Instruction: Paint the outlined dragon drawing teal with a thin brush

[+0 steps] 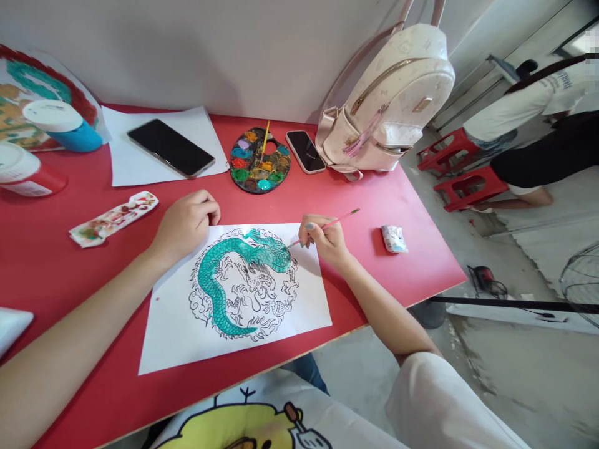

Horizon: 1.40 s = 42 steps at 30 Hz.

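A white sheet (182, 337) with a dragon drawing (243, 284), its body painted teal, lies on the red table (56, 268). My right hand (325, 237) is closed round a thin pink paintbrush (344, 216), whose tip touches the dragon's upper right part. My left hand (185, 224) rests curled in a loose fist on the sheet's top left corner, with nothing visible in it.
Behind the sheet lie a round paint palette (259, 163) with a brush across it, two phones (171, 148) (305, 151), a pale backpack (390, 103), paint pots (60, 125) at the left, a stained rag (112, 218) and a small packet (394, 239). Another person sits by red stools (470, 187) at the right.
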Motion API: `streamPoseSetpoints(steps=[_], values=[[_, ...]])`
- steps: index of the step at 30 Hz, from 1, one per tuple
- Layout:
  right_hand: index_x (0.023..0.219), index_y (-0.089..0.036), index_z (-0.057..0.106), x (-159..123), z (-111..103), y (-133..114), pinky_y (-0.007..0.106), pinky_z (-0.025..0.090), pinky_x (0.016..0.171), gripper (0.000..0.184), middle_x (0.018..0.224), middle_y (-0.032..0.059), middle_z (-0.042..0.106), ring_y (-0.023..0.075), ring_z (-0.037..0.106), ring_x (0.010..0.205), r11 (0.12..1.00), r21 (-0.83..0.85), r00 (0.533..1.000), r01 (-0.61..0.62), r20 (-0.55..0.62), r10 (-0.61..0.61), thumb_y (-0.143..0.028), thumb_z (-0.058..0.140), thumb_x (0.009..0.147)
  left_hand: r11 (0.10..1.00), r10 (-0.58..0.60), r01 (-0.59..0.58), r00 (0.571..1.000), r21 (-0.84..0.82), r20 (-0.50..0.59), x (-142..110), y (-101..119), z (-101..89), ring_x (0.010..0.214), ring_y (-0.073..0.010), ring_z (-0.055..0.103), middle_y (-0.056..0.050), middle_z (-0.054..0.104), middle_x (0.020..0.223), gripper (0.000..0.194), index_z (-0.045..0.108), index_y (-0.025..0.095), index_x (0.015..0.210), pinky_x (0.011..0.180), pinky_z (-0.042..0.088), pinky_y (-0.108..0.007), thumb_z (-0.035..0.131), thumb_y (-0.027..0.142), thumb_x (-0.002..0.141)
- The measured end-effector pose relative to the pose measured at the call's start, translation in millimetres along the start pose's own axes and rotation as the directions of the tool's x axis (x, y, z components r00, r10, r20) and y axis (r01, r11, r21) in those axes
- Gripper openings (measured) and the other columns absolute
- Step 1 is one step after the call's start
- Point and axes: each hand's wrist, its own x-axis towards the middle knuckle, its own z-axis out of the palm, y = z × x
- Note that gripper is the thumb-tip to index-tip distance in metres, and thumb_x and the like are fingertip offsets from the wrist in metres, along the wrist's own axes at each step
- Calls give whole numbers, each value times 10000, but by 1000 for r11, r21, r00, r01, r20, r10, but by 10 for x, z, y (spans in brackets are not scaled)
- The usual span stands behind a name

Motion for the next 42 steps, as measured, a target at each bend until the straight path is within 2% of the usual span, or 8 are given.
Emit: streamPoseSetpoints(steps=[6,12,17,22,27,32,38,42], values=[[583,-235,582,-7,-5,-10,299,425,534,824,572,10,587,126,486,494,998,38,996,-57,70,55,-823,514,1156,1000,7,-7,1000,-3,4,1,-23,10,891,-236,596,-67,672,964,243,535,248,726,781,406,-405,437,104,895],[598,-236,599,2,-8,-14,311,453,569,804,585,7,585,130,494,507,1000,6,1000,-22,12,22,-808,530,1160,1000,2,-2,1000,-9,4,1,-15,2,879,-238,593,-64,673,961,247,541,247,722,780,409,-407,443,100,894],[590,-236,580,-12,-2,-22,299,427,543,811,568,2,577,124,489,495,996,61,994,-59,100,53,-800,517,1169,1000,-9,9,1000,-8,6,9,-4,-5,884,-240,600,-64,671,963,252,538,250,719,784,412,-407,443,99,897],[577,-237,568,-7,-2,-35,302,399,530,816,567,6,565,122,473,492,999,24,999,-35,26,34,-794,517,1172,1000,-3,3,1000,-8,6,6,5,-7,882,-239,599,-68,673,963,252,535,249,720,780,410,-407,440,99,898],[583,-244,555,-9,-4,-40,297,414,515,820,564,7,568,128,491,495,997,44,991,-56,125,50,-819,495,1165,1000,6,-6,1000,-7,-1,0,-10,3,884,-240,601,-67,672,962,260,544,249,722,780,409,-408,437,91,898],[577,-240,564,-15,-11,-25,300,401,525,827,566,17,572,132,488,510,998,30,997,-55,54,53,-827,505,1157,1000,4,-4,1000,-9,-4,3,-10,8,874,-235,594,-62,672,956,263,537,250,718,769,402,-406,443,89,904],[579,-231,550,-13,-3,-48,294,425,544,819,565,6,560,115,475,497,996,75,991,-53,128,43,-790,512,1175,1000,-10,10,1000,-4,9,9,-6,-7,896,-241,592,-69,663,963,258,526,250,713,790,407,-411,433,90,892],[587,-233,556,-18,-6,-32,300,423,549,807,573,4,556,123,479,508,998,45,994,-43,99,39,-774,508,1184,1000,-12,12,1000,-8,15,8,9,-7,888,-240,595,-66,661,960,259,531,251,715,786,411,-408,434,91,894]])
